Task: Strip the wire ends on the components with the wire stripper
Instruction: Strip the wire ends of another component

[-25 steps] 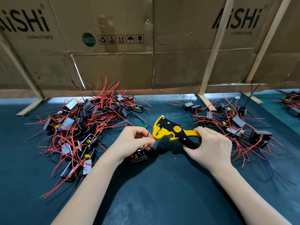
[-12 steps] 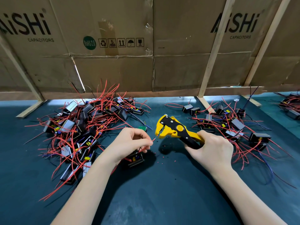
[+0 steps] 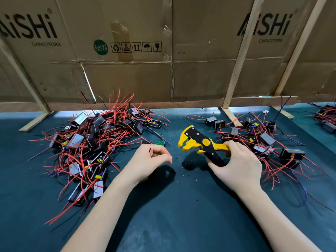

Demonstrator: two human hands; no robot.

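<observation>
My right hand (image 3: 238,166) grips the handles of the yellow and black wire stripper (image 3: 199,142), whose jaws point left and stand apart with nothing between them. My left hand (image 3: 148,160) hovers a little left of the jaws with its fingers curled, and a short dark wire (image 3: 150,150) shows between them. The component it belongs to is hidden. A big heap of black components with red wires (image 3: 91,142) lies to the left, and a smaller heap (image 3: 263,140) to the right.
A small green circuit board (image 3: 160,143) lies just beyond my left hand. Red insulation bits (image 3: 181,177) dot the dark green mat (image 3: 172,215). A cardboard wall on wooden struts (image 3: 171,70) closes the back. Another heap (image 3: 325,117) sits at the far right.
The stripper has pulled away from my left hand and its jaws have opened. The component seen under my left hand earlier is out of sight now.
</observation>
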